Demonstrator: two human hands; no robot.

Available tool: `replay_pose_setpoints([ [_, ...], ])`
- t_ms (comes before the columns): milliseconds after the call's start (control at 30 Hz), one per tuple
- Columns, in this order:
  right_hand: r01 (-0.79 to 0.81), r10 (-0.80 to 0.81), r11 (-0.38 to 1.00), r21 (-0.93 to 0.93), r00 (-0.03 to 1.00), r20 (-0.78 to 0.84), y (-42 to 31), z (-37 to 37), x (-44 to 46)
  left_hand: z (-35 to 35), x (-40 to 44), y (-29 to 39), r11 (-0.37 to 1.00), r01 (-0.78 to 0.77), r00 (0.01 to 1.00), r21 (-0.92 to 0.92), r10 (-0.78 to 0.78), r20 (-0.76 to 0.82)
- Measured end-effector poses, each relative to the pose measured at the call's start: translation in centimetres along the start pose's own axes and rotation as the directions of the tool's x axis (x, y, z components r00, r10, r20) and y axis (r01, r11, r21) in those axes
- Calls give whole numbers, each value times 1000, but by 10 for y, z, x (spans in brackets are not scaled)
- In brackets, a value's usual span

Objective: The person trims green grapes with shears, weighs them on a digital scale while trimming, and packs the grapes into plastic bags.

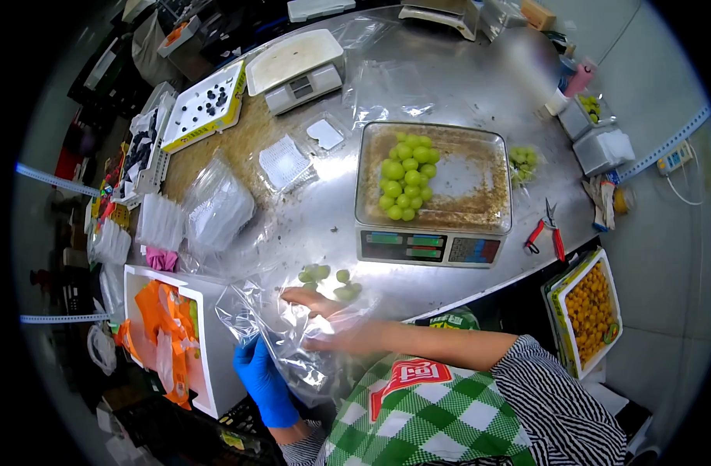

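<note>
A clear plastic bag (293, 330) is spread between my two hands near the table's front edge. My left hand (264, 380), in a blue glove, has its fingers closed on the bag's left side. My bare right hand (320, 314) reaches into or behind the film, its fingers partly covered and blurred. Just beyond it, a few green grapes (315, 273) lie at the bag's far side. Ahead to the right, a bunch of green grapes (408, 177) rests on the pan of a digital scale (472, 198).
Red-handled shears (557, 242) and bagged grapes (522, 163) lie right of the scale. Stacked clear bags (220, 206), a second scale (297, 66) and a tray of dark berries (208, 105) are at the left. A box with orange wrapping (208, 342) stands front left, a box of yellow fruit (588, 311) front right.
</note>
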State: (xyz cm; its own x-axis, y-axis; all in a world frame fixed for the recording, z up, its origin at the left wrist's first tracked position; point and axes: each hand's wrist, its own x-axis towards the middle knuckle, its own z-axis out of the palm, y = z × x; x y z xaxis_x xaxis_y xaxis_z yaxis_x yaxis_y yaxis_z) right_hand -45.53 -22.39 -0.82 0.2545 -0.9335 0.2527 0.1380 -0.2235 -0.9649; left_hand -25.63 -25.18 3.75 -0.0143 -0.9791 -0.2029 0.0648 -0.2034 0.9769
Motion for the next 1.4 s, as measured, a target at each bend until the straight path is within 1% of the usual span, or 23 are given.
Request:
replay_pose_setpoints([
  [33,-28,27,998,-54,1000,-3,7,-4,4,-3,1,-2,1000,27,1000,-13,-27,-12],
  [67,-177,181,978,113,983,-25,-16,-7,6,-9,4,-6,998,52,998,-29,-53,-23],
  [133,-294,288,951,95,955,65,-31,-7,9,-3,4,-3,992,114,992,-56,-117,-55],
  [167,-351,342,933,81,933,111,-33,-5,11,0,3,8,986,168,986,8,-168,-1],
  [200,-275,274,960,62,962,24,-26,3,10,6,1,8,992,122,993,18,-122,2],
  [300,-326,326,945,-16,945,-19,-22,4,17,11,-1,5,998,41,999,-39,-40,35],
  [367,-294,297,955,42,949,-103,-28,7,23,7,2,5,997,81,996,6,-80,-36],
  [433,-248,257,966,71,951,-172,-43,10,30,3,4,4,994,109,994,0,-109,7],
  [467,-264,259,964,-40,962,-90,-46,7,33,1,5,5,992,124,992,-1,-124,30],
  [567,-270,271,961,-60,963,2,-25,12,39,5,15,10,988,141,990,-55,-141,0],
  [600,-145,142,987,-64,989,-44,-20,14,42,6,18,16,986,165,986,-11,-165,2],
  [700,-75,63,992,-102,991,-117,-13,13,49,-6,31,9,984,171,985,52,-172,21],
  [833,-77,14,973,-216,960,-278,17,-1,54,-21,58,-6,991,76,997,112,-73,-29],
  [967,55,-99,987,-151,949,-300,13,-31,61,-28,85,-9,974,116,990,193,-97,-104],
  [1000,-150,61,955,-257,944,-325,17,-29,55,-24,90,-8,987,71,994,141,-58,-92],
  [1067,-53,-6,977,-204,961,-277,23,-30,53,-11,104,-3,999,-18,997,32,21,-76],
  [1100,-6,-39,985,-175,966,-254,25,-32,52,-9,110,-4,993,11,999,-114,-16,-45],
  [1167,23,-122,923,-383,964,-236,29,-33,50,-8,123,-5,917,81,997,-391,-77,26],
  [1200,38,-161,876,-481,963,-217,31,-33,50,7,126,-3,930,48,996,-364,-70,-48],
  [1267,56,-183,734,-676,976,-118,30,-36,41,-14,149,-25,927,23,996,-375,9,83],
  [1300,6,-181,728,-686,966,-183,16,-44,35,-3,158,-13,924,12,988,-382,48,149],
  [1333,-44,-179,721,-692,952,-247,1,-54,25,12,156,3,968,17,998,-249,-32,-57],
  [1400,-155,-230,592,-791,908,-350,-9,-81,-22,8,175,8,996,-76,990,42,80,-117],
])
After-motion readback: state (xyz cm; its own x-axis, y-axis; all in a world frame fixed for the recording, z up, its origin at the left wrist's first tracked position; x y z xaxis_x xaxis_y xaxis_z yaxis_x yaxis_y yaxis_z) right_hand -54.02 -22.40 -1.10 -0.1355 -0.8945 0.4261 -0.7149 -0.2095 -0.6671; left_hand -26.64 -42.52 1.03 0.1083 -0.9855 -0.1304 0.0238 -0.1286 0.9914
